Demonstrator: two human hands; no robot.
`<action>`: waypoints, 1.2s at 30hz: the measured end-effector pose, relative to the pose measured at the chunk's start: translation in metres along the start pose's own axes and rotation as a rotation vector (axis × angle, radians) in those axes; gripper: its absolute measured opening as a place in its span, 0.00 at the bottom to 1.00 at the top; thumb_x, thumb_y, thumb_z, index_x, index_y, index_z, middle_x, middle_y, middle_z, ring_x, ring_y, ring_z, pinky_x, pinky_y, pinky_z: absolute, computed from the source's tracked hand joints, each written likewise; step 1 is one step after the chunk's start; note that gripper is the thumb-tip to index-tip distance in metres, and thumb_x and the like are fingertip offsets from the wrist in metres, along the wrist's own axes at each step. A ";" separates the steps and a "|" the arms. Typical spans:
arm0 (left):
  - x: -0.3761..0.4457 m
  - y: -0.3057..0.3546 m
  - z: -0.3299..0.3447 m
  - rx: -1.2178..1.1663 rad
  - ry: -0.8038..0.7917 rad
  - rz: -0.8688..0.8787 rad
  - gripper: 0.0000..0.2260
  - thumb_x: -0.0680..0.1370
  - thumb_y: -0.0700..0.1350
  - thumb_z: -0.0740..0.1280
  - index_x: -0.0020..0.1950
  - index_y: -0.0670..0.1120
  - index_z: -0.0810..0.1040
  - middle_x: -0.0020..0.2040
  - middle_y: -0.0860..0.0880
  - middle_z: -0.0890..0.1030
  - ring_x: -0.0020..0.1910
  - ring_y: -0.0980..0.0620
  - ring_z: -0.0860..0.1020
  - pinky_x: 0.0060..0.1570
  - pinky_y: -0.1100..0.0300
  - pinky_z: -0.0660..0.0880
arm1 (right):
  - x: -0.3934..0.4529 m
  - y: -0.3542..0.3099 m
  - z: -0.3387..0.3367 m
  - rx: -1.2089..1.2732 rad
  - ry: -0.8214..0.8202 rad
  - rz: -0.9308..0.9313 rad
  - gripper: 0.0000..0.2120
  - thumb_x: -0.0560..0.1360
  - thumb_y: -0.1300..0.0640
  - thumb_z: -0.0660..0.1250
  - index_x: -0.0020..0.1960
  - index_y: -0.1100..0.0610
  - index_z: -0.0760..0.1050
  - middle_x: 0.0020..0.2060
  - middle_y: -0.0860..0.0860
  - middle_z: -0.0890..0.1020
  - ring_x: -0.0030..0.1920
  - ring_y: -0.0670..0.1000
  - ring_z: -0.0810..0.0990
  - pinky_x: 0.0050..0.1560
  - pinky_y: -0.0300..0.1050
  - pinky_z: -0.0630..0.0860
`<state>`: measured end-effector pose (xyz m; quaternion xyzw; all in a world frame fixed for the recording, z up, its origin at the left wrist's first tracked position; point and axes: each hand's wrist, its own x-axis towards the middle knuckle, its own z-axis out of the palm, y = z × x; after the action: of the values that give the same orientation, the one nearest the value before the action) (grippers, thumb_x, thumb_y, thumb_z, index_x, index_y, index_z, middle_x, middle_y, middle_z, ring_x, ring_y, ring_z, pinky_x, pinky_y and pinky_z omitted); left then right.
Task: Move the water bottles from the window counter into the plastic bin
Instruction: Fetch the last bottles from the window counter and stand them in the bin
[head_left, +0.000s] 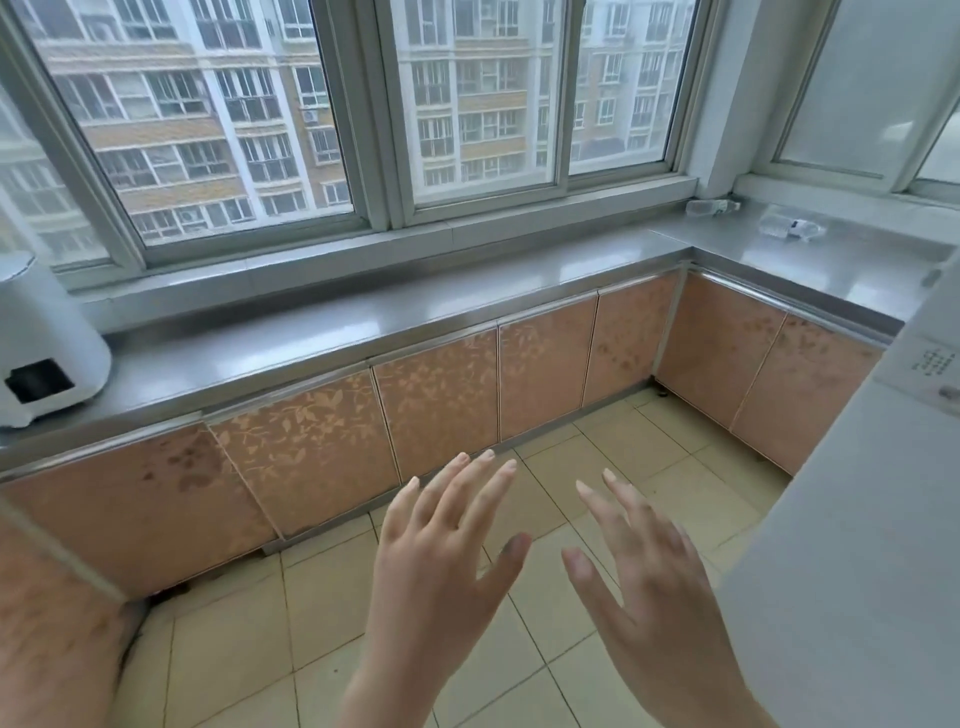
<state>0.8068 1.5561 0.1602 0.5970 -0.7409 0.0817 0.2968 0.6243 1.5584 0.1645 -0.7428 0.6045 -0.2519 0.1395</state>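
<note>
Two clear plastic water bottles lie on their sides at the far right corner of the grey window counter (467, 306). One bottle (711, 207) rests against the window sill. The other bottle (789, 227), with a white label, lies a little to its right. My left hand (447, 561) and my right hand (639, 577) are raised over the tiled floor, palms down and fingers spread, both holding nothing and well short of the bottles. No plastic bin is in view.
A white appliance (41, 348) stands at the counter's left end. Peach floral cabinet doors (436, 395) run under the L-shaped counter. A tall white unit (872, 519) fills the right edge. Beige floor tiles (322, 613) lie below my hands.
</note>
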 end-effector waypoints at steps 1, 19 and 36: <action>0.019 -0.004 0.010 0.002 -0.001 -0.004 0.23 0.78 0.58 0.60 0.69 0.51 0.78 0.69 0.54 0.78 0.69 0.51 0.75 0.68 0.49 0.64 | 0.021 0.008 0.001 0.001 -0.004 0.002 0.33 0.71 0.33 0.39 0.74 0.39 0.56 0.76 0.40 0.54 0.75 0.43 0.54 0.75 0.50 0.49; 0.312 -0.080 0.185 -0.059 -0.073 0.070 0.23 0.77 0.60 0.60 0.68 0.53 0.78 0.68 0.55 0.78 0.68 0.52 0.75 0.67 0.51 0.63 | 0.338 0.108 0.012 0.008 0.116 0.106 0.31 0.72 0.34 0.43 0.73 0.40 0.58 0.75 0.40 0.58 0.75 0.42 0.54 0.75 0.52 0.49; 0.584 -0.092 0.352 -0.226 -0.240 0.279 0.24 0.78 0.61 0.57 0.70 0.53 0.77 0.69 0.55 0.77 0.70 0.52 0.74 0.67 0.48 0.67 | 0.562 0.209 -0.012 -0.077 0.300 0.391 0.31 0.73 0.34 0.45 0.73 0.41 0.61 0.75 0.40 0.58 0.72 0.37 0.54 0.75 0.49 0.48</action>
<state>0.7068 0.8753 0.1670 0.4569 -0.8509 -0.0334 0.2572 0.5245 0.9674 0.1831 -0.5709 0.7598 -0.3042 0.0656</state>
